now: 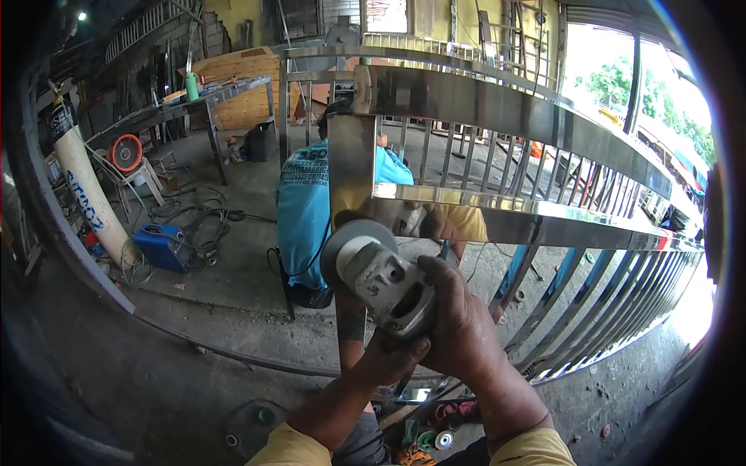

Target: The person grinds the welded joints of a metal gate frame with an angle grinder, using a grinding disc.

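Observation:
An angle grinder (396,291) is gripped in both my hands, its round disc (347,239) pointing away from me. My right hand (458,322) wraps the right side of the body, thumb up along the gear head. From below, my left hand (395,357) closes around the lower part, its fingers partly hidden. The disc overlaps the lower part of a shiny square metal post (351,167) in this view. That post belongs to a polished railing, with a wide top rail (497,101) and a second rail (544,220) stretching off to the right.
Beyond the post, a person in a blue shirt (305,202) sits with their back to me. At left are a blue welding machine (163,247), cables (214,221), a gas cylinder (89,194) and an orange fan (126,153). Loose discs (443,440) lie below my hands.

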### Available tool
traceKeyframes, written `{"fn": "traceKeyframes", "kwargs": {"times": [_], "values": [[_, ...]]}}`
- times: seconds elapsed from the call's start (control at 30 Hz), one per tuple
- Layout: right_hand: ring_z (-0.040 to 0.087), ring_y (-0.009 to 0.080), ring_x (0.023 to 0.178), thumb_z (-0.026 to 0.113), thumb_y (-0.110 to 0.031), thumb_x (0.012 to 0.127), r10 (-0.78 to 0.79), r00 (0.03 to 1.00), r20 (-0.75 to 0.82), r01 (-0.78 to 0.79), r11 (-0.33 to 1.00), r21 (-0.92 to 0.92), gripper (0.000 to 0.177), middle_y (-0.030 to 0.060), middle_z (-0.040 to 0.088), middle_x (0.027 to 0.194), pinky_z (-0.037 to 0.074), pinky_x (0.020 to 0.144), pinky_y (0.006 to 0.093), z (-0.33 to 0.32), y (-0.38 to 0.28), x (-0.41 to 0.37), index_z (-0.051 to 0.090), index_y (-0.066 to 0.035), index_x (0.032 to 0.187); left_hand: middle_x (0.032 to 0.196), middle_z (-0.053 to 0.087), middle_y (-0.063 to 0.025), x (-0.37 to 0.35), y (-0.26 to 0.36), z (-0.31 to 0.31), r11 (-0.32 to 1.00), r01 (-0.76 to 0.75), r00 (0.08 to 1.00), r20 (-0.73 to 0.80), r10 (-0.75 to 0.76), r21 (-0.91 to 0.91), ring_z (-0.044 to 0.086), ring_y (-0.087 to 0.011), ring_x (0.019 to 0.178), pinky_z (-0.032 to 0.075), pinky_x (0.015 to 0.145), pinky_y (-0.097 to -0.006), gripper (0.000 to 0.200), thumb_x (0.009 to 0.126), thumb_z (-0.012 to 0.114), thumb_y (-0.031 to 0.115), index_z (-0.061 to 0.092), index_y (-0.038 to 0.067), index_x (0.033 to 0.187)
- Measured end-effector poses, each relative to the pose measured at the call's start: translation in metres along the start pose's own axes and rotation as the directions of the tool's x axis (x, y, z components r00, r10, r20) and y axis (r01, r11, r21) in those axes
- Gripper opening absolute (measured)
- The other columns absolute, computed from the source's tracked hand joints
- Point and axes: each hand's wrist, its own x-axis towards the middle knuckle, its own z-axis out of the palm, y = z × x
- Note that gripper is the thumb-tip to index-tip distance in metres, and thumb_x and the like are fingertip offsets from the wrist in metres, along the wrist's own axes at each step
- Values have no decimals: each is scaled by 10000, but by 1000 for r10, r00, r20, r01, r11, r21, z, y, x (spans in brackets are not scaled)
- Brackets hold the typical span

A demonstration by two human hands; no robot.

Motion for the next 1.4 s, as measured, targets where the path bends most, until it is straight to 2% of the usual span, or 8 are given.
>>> {"fn": "traceKeyframes", "kwargs": {"times": [0.23,0.6,0.7,0.9,1.0,1.03,1.13,1.4], "values": [[674,490,985,886,-254,692,-25,997,-69,25,1000,0,899,252,649,1137,574,772,500,-2,-4,17,360,-63,1395,1351,594,-81,35,23,9,978,-159,987,44,154,135,540,-143,1257,429,1078,-336,462,965,658,96,530,17,1401],[626,478,1138,848,-205,708,219,962,162,-245,956,160,904,317,595,1255,521,952,464,-5,-17,-53,344,-1,1431,1283,617,-55,-65,8,30,900,436,883,-185,-432,-21,568,-119,1148,461,998,-309,423,1021,605,245,560,2,1363],[648,399,1151,904,-215,660,342,916,209,-384,897,217,987,288,617,1238,513,976,415,-8,2,-107,337,-1,1439,1302,584,-64,-112,-31,10,711,675,715,64,-696,197,545,-139,1180,437,1021,-307,506,1014,619,319,500,14,1400],[632,235,1038,849,-205,745,639,736,225,-629,521,577,809,114,636,1173,525,916,360,14,60,-241,419,-4,1400,1258,604,-57,-192,-52,73,695,674,693,111,-712,250,585,-123,1090,477,961,-295,687,925,718,490,477,45,1389],[648,228,985,785,-235,833,752,595,284,-689,296,661,661,99,645,1148,543,869,345,17,73,-291,474,-16,1374,1293,604,-59,-236,-88,80,478,877,462,193,-866,44,592,-152,1097,476,982,-327,756,920,707,525,441,50,1445],[653,226,966,762,-249,865,782,548,298,-686,216,694,613,94,650,1138,549,853,342,21,79,-305,493,-22,1367,1264,615,-32,-223,-43,90,263,955,285,181,-941,-134,581,-145,1092,468,980,-327,707,941,681,522,472,73,1445],[663,239,928,712,-305,928,848,349,398,-699,-48,714,546,97,660,1141,565,826,365,26,93,-335,519,-39,1363,1247,615,-5,-286,-118,90,269,895,401,379,-834,-355,562,-127,1108,453,991,-322,652,954,670,509,519,92,1433],[682,266,992,622,-367,985,836,292,465,-633,-196,749,494,115,671,1145,574,875,422,51,86,-362,544,-33,1340,1292,596,-48,-307,-143,58,411,911,379,462,-802,-35,584,-169,1121,493,976,-377,767,919,710,505,432,74,1489]]}}
